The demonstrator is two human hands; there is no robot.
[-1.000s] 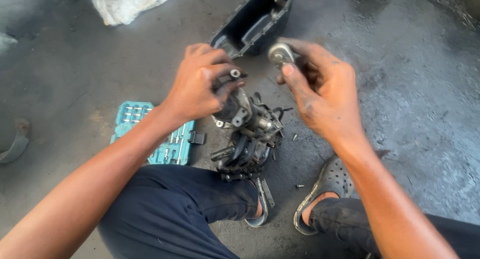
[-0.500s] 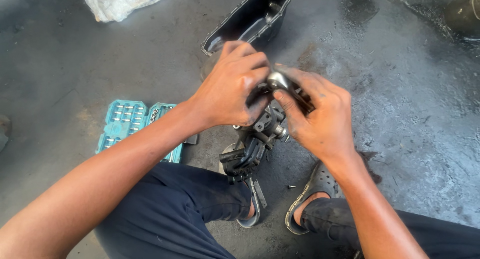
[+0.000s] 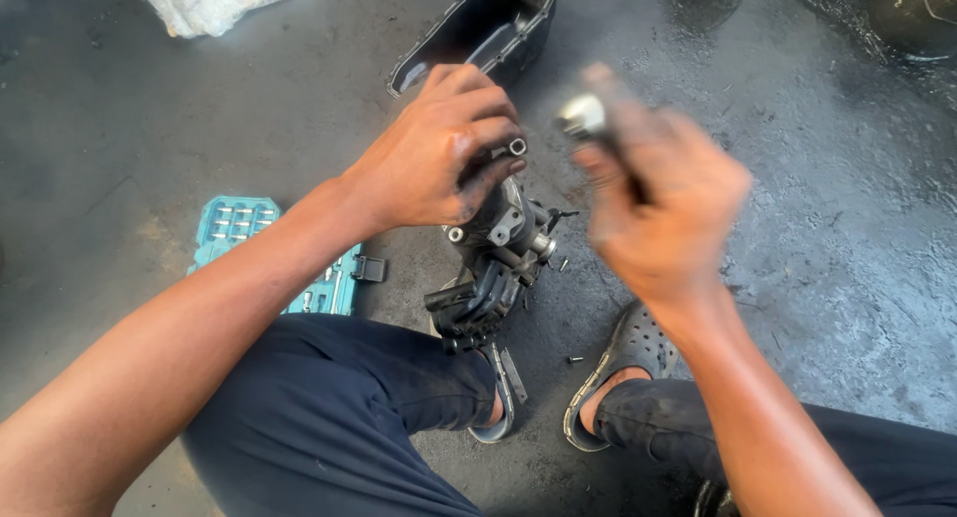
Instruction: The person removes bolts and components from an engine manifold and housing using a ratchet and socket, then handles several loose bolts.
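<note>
Greasy matt metal engine part (image 3: 495,248), glossy teal plastic socket case (image 3: 231,228), rough concrete floor (image 3: 120,148).

Greasy engine part (image 3: 495,253), upright, hand-held

An open teal plastic socket-set case (image 3: 249,246) with rows of metal sockets lies on the stained grey concrete floor (image 3: 130,128). A black metal oil pan (image 3: 478,28) sits farther off, and a crumpled whitish plastic sack (image 3: 214,0) lies well apart from it.
</note>
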